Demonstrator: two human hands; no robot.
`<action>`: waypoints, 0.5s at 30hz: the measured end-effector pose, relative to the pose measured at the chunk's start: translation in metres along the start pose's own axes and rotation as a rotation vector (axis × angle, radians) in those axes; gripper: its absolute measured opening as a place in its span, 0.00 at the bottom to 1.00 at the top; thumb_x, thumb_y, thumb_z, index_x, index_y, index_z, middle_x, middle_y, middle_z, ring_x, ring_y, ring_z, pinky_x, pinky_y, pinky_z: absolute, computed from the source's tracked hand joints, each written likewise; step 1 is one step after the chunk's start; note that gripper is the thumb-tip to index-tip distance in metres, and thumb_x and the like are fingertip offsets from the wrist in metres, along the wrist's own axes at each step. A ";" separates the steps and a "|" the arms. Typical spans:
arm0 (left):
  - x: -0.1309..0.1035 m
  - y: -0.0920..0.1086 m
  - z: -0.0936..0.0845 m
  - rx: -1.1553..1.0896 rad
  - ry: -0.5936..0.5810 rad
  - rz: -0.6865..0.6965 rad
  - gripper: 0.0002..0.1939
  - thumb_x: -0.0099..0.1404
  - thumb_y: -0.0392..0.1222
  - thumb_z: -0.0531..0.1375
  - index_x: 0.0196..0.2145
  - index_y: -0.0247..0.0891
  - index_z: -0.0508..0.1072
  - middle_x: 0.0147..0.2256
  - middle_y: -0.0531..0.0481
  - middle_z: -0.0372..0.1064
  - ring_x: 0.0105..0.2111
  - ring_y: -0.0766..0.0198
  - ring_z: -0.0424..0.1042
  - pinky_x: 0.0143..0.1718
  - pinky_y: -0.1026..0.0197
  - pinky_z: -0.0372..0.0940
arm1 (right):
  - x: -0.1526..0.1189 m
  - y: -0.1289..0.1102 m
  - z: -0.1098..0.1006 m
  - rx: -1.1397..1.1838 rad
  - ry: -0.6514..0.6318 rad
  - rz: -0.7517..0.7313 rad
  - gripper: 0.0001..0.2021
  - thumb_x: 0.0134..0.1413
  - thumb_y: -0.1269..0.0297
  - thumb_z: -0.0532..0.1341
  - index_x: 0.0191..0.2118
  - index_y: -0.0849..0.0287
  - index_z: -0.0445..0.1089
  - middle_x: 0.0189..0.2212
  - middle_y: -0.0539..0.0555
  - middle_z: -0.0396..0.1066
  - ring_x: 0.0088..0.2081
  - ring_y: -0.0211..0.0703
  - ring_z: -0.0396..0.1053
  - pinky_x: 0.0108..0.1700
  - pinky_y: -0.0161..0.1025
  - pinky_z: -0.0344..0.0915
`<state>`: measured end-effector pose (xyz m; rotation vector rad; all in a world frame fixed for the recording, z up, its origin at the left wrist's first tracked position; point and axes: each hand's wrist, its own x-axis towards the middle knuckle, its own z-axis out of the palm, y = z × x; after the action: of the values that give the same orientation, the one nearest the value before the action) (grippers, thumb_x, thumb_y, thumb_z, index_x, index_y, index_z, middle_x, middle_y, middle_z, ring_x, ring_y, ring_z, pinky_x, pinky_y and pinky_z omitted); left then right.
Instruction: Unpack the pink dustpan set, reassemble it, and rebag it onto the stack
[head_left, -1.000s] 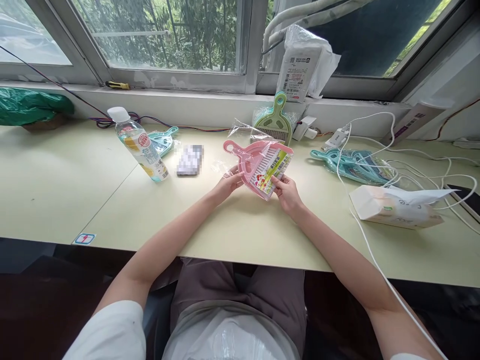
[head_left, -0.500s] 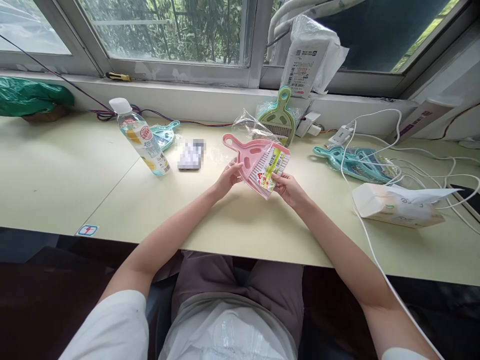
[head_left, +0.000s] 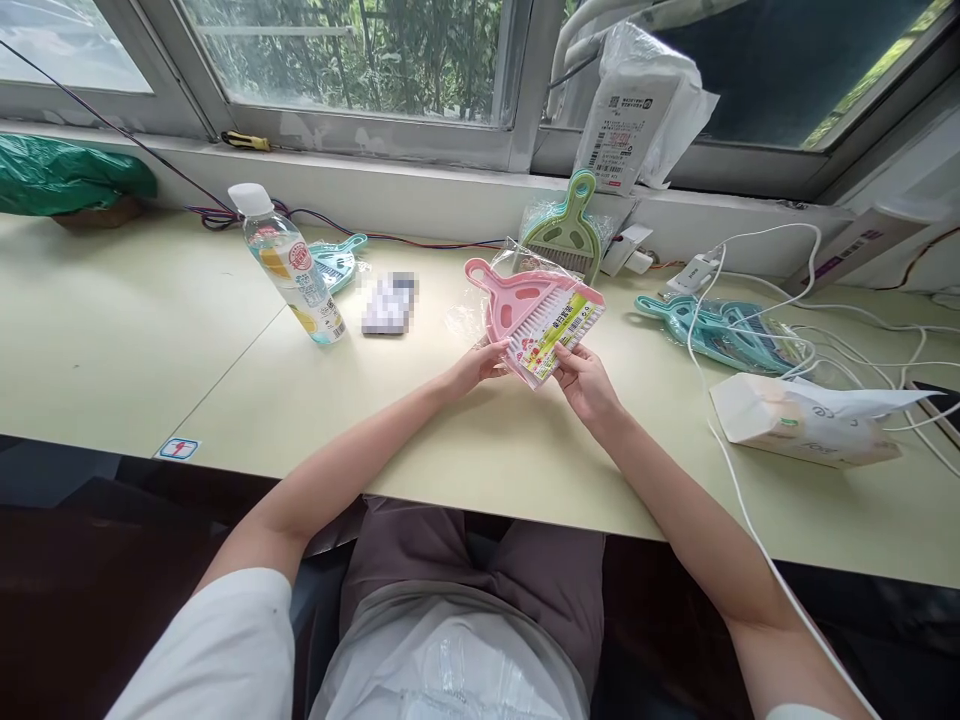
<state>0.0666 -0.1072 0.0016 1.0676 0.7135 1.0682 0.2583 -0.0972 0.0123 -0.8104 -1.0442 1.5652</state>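
Note:
A pink dustpan and brush set point(head_left: 517, 305) with a white, green and yellow label is held above the table, its handle pointing up and left. Clear plastic wrap shows around its handle. My left hand point(head_left: 480, 366) grips the set's lower left edge. On the lower right, my right hand point(head_left: 587, 385) pinches the labelled side near the bristles. Just behind it, a green dustpan set point(head_left: 564, 235) in clear wrap leans against the wall below the window.
A bottle point(head_left: 292, 270), a blue dustpan set point(head_left: 334, 262) and a blurred phone-like item point(head_left: 388, 305) are on the left. To the right lie teal dustpan sets point(head_left: 720, 330), white cables and a tissue pack point(head_left: 802, 420). A wrapped package point(head_left: 626, 115) stands behind.
The pink set has shifted slightly right in view and turned a little clockwise, with both hands still on it. The whole scene has also shifted slightly right.

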 end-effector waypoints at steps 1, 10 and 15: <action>-0.001 0.000 0.002 -0.016 -0.011 -0.007 0.26 0.59 0.53 0.62 0.53 0.41 0.69 0.54 0.44 0.69 0.56 0.50 0.66 0.58 0.44 0.59 | 0.000 0.000 0.001 0.006 0.003 -0.001 0.12 0.48 0.63 0.67 0.41 0.57 0.73 0.45 0.53 0.75 0.50 0.47 0.72 0.52 0.44 0.71; -0.007 -0.002 0.008 -0.007 -0.113 -0.101 0.29 0.59 0.57 0.61 0.50 0.34 0.71 0.50 0.37 0.72 0.50 0.48 0.71 0.51 0.45 0.66 | 0.002 -0.031 -0.011 -0.197 -0.049 0.283 0.08 0.51 0.70 0.63 0.39 0.61 0.73 0.39 0.58 0.78 0.39 0.47 0.76 0.45 0.46 0.74; -0.008 0.002 0.009 0.100 -0.081 -0.070 0.24 0.59 0.51 0.62 0.50 0.35 0.72 0.51 0.39 0.71 0.50 0.52 0.71 0.51 0.48 0.67 | 0.006 -0.029 -0.012 -0.157 -0.039 0.204 0.07 0.47 0.71 0.65 0.35 0.60 0.74 0.39 0.56 0.78 0.44 0.46 0.74 0.55 0.45 0.67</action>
<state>0.0712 -0.1174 0.0064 1.1567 0.7395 0.9325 0.2789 -0.0861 0.0339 -1.0232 -1.1530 1.6906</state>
